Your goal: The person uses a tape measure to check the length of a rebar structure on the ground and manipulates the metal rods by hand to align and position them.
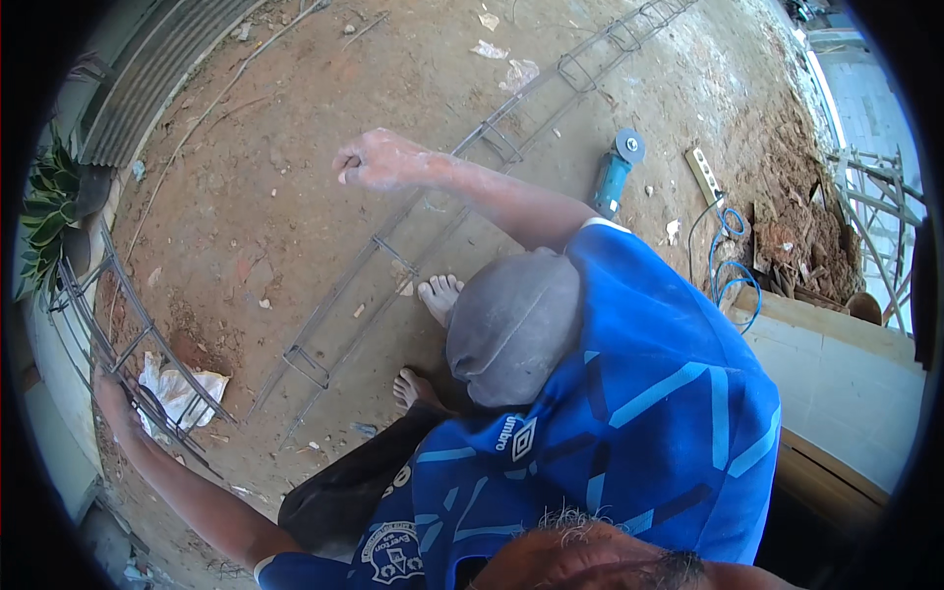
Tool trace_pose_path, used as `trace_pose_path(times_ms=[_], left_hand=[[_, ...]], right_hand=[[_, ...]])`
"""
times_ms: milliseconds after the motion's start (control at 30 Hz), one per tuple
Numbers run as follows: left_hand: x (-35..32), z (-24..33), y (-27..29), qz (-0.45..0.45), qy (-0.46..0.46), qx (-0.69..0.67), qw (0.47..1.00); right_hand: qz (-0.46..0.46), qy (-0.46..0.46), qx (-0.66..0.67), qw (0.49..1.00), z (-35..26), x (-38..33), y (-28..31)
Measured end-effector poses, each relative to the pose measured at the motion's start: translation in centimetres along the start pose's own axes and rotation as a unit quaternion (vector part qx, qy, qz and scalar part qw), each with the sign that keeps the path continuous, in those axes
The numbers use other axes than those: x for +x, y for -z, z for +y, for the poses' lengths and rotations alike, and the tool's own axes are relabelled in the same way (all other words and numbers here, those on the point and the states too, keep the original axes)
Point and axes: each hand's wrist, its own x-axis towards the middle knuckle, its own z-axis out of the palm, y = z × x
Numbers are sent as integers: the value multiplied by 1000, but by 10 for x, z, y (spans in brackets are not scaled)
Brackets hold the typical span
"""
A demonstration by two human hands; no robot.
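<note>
- Bare earth yard, daylight: the left hand (114,401) reaches far out to the side and takes the near rebar cage (147,344). This lattice of long bars and square ties stands tilted along the yard's left edge. From where I watch, the arm is stretched out because the cage sits well apart from the body.
- The left grip is clamped. The fingers wrap one long bar at the cage's lower end and the thumb is hidden behind the steel. I judge that the hold steadies the cage against tipping.
- A crumpled white sack (179,389) lies on the dirt just under that cage, touching its lower bars.
- The right hand (372,159) is raised in front, above a second rebar cage (442,202) that lies flat and runs diagonally across the ground. The hand is clear of those bars.
- The right grip is together in a tight, dust-whitened fist. I cannot tell whether anything thin, such as tie wire, is pinched inside it.
- Two bare feet (439,295) stand beside the flat cage, close enough for a stooped reach to its ties.
- A blue angle grinder (616,169) rests on the dirt beyond the flat cage. Its blue cable (733,267) is looped nearby, and neither hand is near it.
- A potted plant (47,218) and a corrugated sheet (157,69) line the left edge.
</note>
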Motion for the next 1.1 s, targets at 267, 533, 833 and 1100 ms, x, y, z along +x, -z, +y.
trace_pose_path(times_ms=[267, 533, 833, 1100], left_hand=[[90, -6, -91, -138, -19, -3, 990], [117, 69, -269, -307, -164, 258, 901], [118, 102, -410, -308, -295, 421, 800], [117, 93, -482, -358, -323, 392, 784]], right_hand=[[-87, -39, -2, 995, 7, -28, -28], [20, -84, -48, 995, 38, -66, 17], [475, -386, -193, 767, 179, -288, 139], [603, -543, 18, 583, 246, -437, 109]])
